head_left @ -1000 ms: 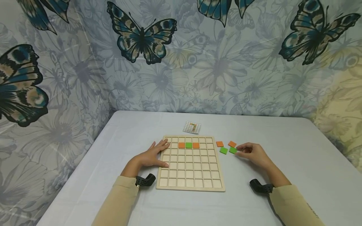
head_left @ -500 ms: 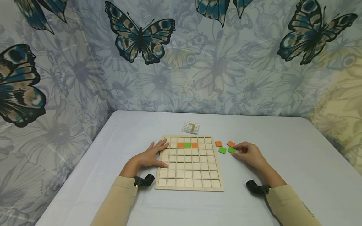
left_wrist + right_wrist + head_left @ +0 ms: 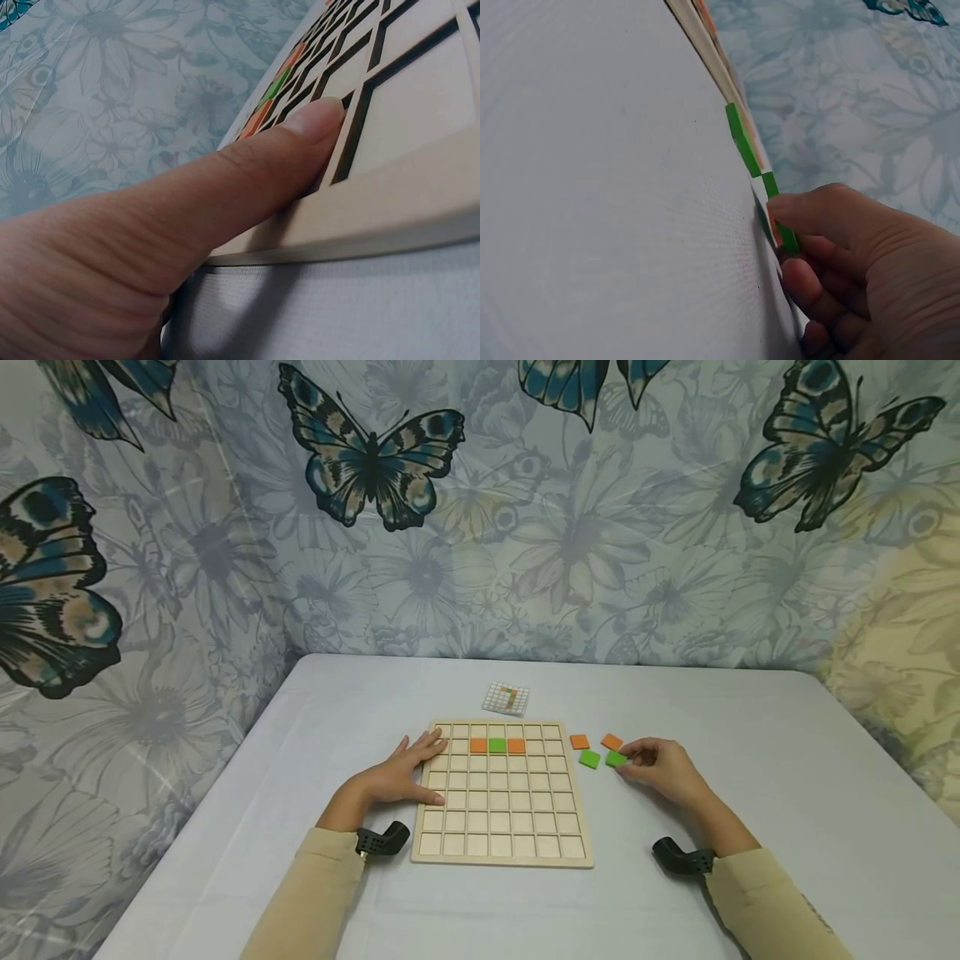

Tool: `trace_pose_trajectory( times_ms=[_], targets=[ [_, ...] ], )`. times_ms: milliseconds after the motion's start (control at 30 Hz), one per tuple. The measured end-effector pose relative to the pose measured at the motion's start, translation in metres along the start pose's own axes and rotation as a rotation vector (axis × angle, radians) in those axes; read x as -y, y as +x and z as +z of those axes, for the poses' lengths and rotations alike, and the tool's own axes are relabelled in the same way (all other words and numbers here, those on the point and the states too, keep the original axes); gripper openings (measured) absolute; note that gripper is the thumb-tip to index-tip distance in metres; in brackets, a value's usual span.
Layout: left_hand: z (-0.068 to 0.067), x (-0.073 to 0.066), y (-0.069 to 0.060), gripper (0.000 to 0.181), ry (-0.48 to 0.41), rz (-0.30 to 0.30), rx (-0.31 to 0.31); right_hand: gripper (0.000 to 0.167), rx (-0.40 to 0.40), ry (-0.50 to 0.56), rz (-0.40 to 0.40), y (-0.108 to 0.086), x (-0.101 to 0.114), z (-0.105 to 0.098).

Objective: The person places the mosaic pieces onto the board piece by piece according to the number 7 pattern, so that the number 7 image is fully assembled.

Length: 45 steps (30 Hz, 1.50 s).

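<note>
Head view: a green tile (image 3: 615, 759) lies pinched between right fingers (image 3: 638, 744); spread left fingers (image 3: 429, 751) touch the board (image 3: 502, 862).

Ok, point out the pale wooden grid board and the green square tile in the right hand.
Pale wooden grid board (image 3: 502, 862): head view, near rim.
Held green square tile (image 3: 614, 759): head view, top face.
</note>
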<state>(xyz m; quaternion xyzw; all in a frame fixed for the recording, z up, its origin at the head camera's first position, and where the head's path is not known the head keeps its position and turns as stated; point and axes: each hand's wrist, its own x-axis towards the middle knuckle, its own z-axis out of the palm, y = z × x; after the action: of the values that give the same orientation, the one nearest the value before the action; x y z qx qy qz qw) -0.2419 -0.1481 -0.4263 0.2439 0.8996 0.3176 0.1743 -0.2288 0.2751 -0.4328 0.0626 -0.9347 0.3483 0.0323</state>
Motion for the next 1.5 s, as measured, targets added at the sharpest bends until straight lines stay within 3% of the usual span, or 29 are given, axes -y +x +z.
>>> trace_pose_trajectory(
  times_ms=[267, 633, 1200, 1500],
  targets=[
    [-0.001, -0.001, 0.001, 0.098, 0.01, 0.012, 0.009, 0.028, 0.013, 0.071, -0.008, 0.001, 0.004, -0.006],
    [0.0, 0.001, 0.0, 0.099, 0.009, 0.009, 0.002, 0.028, 0.035, 0.125, -0.079, 0.003, 0.02, -0.008],
    [0.0, -0.002, -0.002, 0.099, -0.022, -0.022, 0.0, 0.027, 0.112, 0.169, -0.089, 0.014, 0.045, 0.008],
    [-0.001, -0.002, -0.003, 0.099, -0.008, -0.021, 0.002, 0.026, 0.138, 0.197, -0.149, 0.021, 0.061, 0.016]
  ],
)
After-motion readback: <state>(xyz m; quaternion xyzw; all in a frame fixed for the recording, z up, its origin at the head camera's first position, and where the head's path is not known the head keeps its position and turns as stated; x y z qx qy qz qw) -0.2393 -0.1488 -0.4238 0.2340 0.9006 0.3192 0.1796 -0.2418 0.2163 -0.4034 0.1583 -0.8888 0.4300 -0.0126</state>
